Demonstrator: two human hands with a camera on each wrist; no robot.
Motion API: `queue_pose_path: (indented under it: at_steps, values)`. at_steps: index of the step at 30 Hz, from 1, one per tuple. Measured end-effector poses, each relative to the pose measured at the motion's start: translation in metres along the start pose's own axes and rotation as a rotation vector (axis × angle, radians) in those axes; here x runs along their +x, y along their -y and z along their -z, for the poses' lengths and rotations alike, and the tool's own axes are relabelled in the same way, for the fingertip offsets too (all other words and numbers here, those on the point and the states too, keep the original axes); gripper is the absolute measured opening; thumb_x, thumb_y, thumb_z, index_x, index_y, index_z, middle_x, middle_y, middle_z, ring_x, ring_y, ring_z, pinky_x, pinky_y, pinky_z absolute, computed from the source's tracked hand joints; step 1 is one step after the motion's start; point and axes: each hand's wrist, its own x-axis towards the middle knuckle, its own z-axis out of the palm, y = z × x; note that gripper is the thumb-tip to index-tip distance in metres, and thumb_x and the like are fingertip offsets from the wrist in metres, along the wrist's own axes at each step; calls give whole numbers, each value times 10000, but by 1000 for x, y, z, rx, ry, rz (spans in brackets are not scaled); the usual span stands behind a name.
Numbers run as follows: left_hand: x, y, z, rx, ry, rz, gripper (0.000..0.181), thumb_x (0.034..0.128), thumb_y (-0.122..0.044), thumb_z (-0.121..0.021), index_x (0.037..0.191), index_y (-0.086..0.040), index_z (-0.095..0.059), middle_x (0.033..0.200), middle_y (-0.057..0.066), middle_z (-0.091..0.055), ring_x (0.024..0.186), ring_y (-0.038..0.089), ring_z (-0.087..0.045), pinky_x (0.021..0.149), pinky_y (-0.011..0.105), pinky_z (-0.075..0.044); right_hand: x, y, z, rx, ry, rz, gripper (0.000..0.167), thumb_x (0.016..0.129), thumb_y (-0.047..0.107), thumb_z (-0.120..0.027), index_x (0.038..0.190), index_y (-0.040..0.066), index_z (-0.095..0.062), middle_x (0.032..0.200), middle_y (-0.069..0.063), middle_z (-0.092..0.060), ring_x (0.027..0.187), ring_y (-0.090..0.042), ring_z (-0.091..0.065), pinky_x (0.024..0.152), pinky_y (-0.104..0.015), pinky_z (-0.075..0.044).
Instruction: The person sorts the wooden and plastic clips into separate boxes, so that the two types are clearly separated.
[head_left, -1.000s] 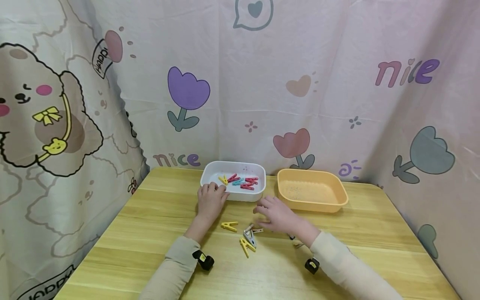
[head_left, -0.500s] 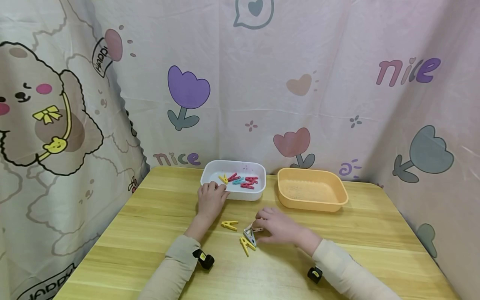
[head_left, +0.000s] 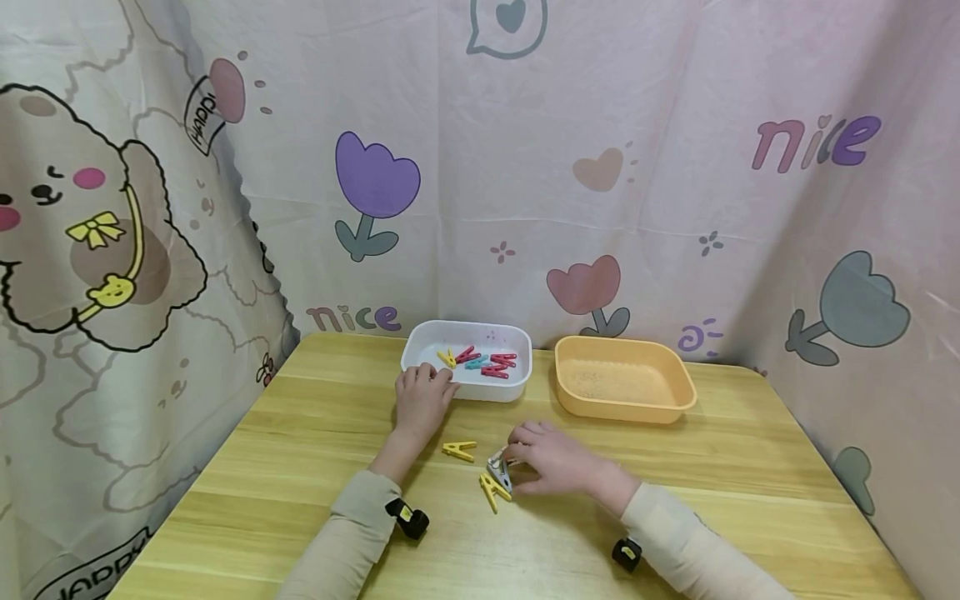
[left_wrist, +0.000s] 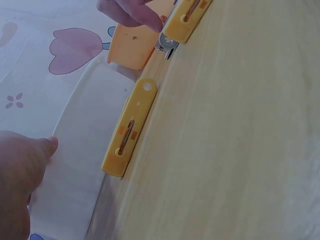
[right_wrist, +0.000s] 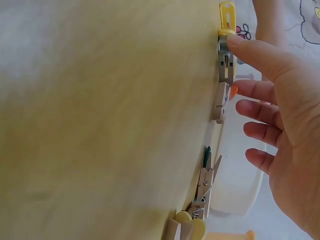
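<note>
In the head view the left hand (head_left: 422,408) grips the front left rim of a white tray (head_left: 487,392); the left wrist view shows its thumb (left_wrist: 49,145) on the tray's edge, the other fingers mostly hidden. Over the table, the right hand (head_left: 562,458) is beside a grey clip (head_left: 499,472). Seen from the right wrist, its thumb is by the grey clip (right_wrist: 226,67) and its index finger by a wooden clip (right_wrist: 220,102) and an orange piece, fingers apart; contact is unclear. One yellow clip (head_left: 494,492) lies against the grey one, another (head_left: 459,451) nearer the white tray.
Red, blue and yellow clips (head_left: 495,373) lie inside the white tray. To its right stands an orange tray (head_left: 626,410). More wooden clips (right_wrist: 204,185) show low in the right wrist view. A patterned curtain (head_left: 480,167) hangs behind the table.
The right hand has come down and toward the viewer from near the white tray to the grey clip, then shifted slightly left. The left hand has stayed at the tray.
</note>
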Motion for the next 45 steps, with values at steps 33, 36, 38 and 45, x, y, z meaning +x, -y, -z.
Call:
queue_pose_path:
  at_steps: [33, 36, 38, 45]
  values:
    - [-1, 0, -2, -5, -22, -10, 232, 907, -368, -667, 1046, -184, -678, 980, 83, -573, 944, 295, -499, 908, 497, -398, 4, 3, -10, 6, 13, 32, 370, 803, 450, -715, 1119, 272, -644, 1187, 71, -578, 1101, -100, -491, 942, -297, -430]
    - [-2, 1, -3, -3, -19, -11, 233, 908, -368, -667, 1048, -182, -679, 982, 84, -573, 945, 296, -499, 909, 496, -400, 4, 3, -10, 17, 8, 14, 417, 795, 451, -724, 1151, 255, -633, 1197, 64, -576, 1118, -110, -492, 965, -313, -426]
    - [-2, 1, -3, 1, -14, -9, 234, 909, -368, -666, 1049, -181, -679, 984, 85, -573, 947, 297, -499, 911, 494, -401, 4, 3, -9, 21, 5, -9, 464, 789, 467, -728, 1180, 242, -620, 1203, 59, -575, 1129, -118, -493, 988, -328, -421]
    - [-1, 1, -4, 3, 0, -2, 233, 911, -363, -665, 1060, -183, -676, 990, 84, -565, 955, 299, -490, 920, 492, -394, 3, 1, -6, 32, 3, -71, 535, 768, 528, -730, 1187, 219, -606, 1188, 53, -569, 1116, -127, -481, 996, -351, -416]
